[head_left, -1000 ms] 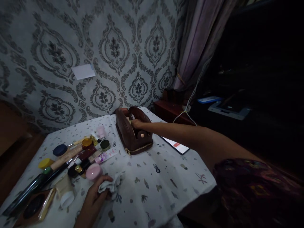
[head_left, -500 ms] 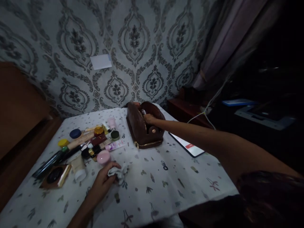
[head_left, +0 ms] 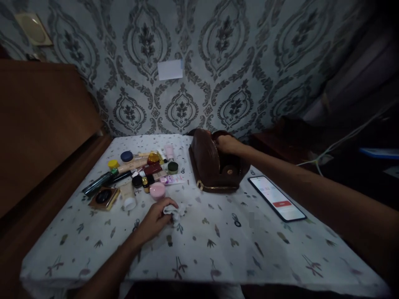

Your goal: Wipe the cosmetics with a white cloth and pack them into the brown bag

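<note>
"Brown bag [head_left: 204, 160] stands upright and open at the back of the worktop [head_left: 202, 257], near the wall [head_left: 183, 37]. What worries you?"

"The right hand [head_left: 230, 145] is in its mouth. If it snags the rim, I'd expect the bag to tip."

"Are those fingers gripping anything?"

"I can't tell; the bag hides them, and it's dim in there. The left hand [head_left: 157, 218] is plainer: fingers clamped on a crumpled white cloth [head_left: 176, 212]."

"Just beside the pink jar [head_left: 157, 191], too. One careless sweep could shove that into the other cosmetics [head_left: 152, 169]."

"And the phone [head_left: 279, 199] lies close by the right forearm [head_left: 296, 176]. A dropped elbow might knock it askew."

"Its lit screen is about the brightest thing here."

"True. Small printed plants on white all over the worktop, dark scrolls on the grey wallpaper, a pale card [head_left: 170, 69] up there."

"Brown cabinet [head_left: 43, 133] on the left, pale cables [head_left: 343, 143] trailing into the dark on the right."
</note>
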A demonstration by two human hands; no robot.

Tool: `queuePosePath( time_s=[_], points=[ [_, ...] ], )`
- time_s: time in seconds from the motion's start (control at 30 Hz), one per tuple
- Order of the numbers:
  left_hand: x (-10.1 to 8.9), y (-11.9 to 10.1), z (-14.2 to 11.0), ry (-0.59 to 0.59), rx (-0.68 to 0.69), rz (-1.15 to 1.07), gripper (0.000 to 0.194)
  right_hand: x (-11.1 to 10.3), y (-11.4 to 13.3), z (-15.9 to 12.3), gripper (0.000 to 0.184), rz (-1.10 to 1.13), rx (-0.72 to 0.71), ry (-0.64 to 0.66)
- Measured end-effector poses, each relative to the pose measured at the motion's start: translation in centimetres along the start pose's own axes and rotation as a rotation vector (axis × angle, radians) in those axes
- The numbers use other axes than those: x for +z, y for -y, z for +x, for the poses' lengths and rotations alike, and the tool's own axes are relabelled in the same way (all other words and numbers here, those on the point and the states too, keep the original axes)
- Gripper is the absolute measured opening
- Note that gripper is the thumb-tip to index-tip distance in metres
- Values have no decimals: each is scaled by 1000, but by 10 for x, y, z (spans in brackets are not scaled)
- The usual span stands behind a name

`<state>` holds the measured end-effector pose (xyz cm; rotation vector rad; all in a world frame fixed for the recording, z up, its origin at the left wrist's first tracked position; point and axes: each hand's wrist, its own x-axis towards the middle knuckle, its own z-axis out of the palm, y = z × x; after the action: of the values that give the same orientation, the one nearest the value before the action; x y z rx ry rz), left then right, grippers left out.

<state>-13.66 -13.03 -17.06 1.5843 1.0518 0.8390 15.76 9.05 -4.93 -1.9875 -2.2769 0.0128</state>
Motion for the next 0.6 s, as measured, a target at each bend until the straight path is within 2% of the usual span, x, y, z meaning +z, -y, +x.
queuePosePath(
  time_s=[0.07, 0.1, 0.17, 0.23, 0.3, 0.4, 0.53, 0.6],
  points=[
    [0, 1, 0, 1, 32, 21, 35, -19, 6, -5, 26, -4, -5, -122],
    [0, 2, 0, 2, 44, 37, 36, -28, 12, -11, 26, 24, -47, -259],
    [-1, 3, 0, -3, 63, 83, 38, -42, 31, -28, 27, 155, -220, -521],
    [-2, 3, 0, -13, 77, 134, 40, -46, 56, -50, 28, 314, -398, -625],
    [-2, 3, 1, -18, 91, 150, 41, -37, 84, -70, 24, 404, -570, -589],
    [-3, 2, 1, -10, 97, 137, 39, -4, 117, -85, 24, 457, -693, -394],
    [-3, 1, 0, -7, 99, 145, 42, 61, 134, -78, 25, 517, -566, -175],
    [-3, 1, 0, -16, 112, 152, 42, 93, 135, -71, 26, 581, -494, -179]
  ],
)
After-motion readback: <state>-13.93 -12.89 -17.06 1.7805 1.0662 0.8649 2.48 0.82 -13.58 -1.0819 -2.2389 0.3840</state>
